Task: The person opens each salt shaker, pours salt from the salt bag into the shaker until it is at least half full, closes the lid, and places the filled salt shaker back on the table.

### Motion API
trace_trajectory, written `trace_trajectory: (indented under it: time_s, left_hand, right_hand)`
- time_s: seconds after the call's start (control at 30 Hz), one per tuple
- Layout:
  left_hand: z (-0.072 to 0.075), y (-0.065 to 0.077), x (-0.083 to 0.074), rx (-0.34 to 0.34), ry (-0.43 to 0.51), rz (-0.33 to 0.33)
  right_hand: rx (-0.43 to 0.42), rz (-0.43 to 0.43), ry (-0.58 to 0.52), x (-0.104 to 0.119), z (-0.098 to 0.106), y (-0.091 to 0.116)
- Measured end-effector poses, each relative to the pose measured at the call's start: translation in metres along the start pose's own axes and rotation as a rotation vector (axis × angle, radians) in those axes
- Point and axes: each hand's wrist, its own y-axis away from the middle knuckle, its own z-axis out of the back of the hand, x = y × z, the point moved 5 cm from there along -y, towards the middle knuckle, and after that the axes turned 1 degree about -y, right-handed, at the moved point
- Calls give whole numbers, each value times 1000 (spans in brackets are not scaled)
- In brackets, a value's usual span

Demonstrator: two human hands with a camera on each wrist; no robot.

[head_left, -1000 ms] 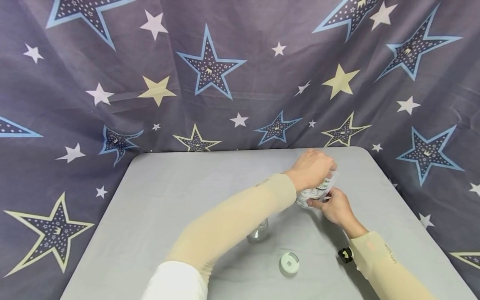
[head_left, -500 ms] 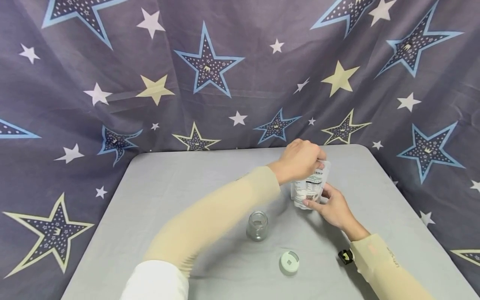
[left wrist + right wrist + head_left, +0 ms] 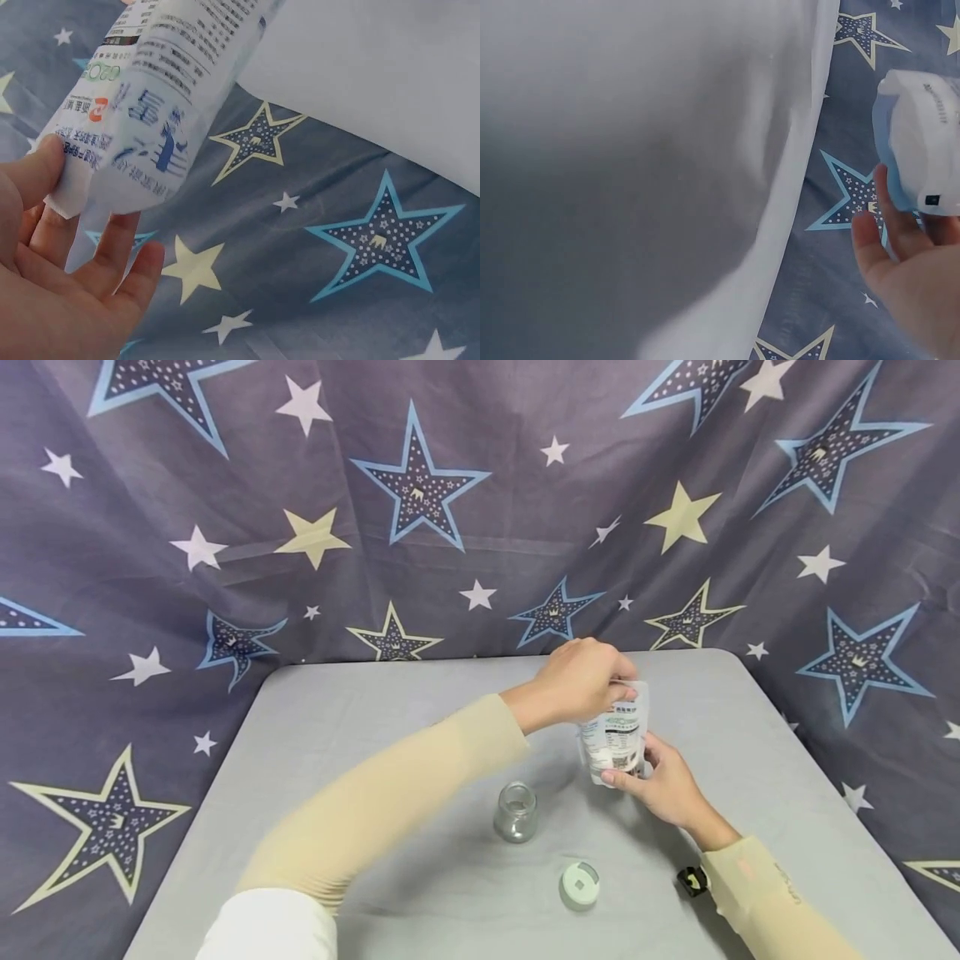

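Observation:
A white printed plastic pouch (image 3: 617, 739) stands nearly upright between both hands at the table's back right. My left hand (image 3: 581, 683) pinches its top edge between thumb and fingers; in the left wrist view the thumb lies across a corner of the pouch (image 3: 139, 112). Low on the pouch, my right hand (image 3: 666, 787) grips the side, thumb in front and the other fingers partly hidden behind. The right wrist view shows the pouch's rounded white bottom (image 3: 919, 146) above the fingers. To the left and nearer stands a clear glass jar (image 3: 516, 814) without a lid.
A pale green round lid (image 3: 580, 885) lies on the grey-covered table (image 3: 465, 893), nearer than the jar. Beside the right sleeve's cuff is a small black device (image 3: 692, 881). A star-patterned curtain (image 3: 480, 527) hangs behind the table and along its sides.
The pouch has gone from tilted to nearly upright and shifted slightly left, its printed side now showing. My left arm has moved left, uncovering the jar. Both hands kept hold of the pouch.

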Motion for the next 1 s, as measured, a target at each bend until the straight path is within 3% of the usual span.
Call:
trace_trajectory:
  time_s: [0.23, 0.4, 0.67, 1.0]
  left_hand:
    - [7, 19, 14, 10, 68, 15]
    - [10, 32, 24, 12, 105, 30]
    - [10, 47, 27, 33, 126, 39]
    - [9, 62, 35, 6, 142, 85]
  right_hand:
    - [74, 40, 9, 5, -2, 6]
    - [126, 82, -44, 9, -3, 9]
    - [216, 120, -118, 12, -3, 13]
    - [332, 114, -200, 17, -5, 15]
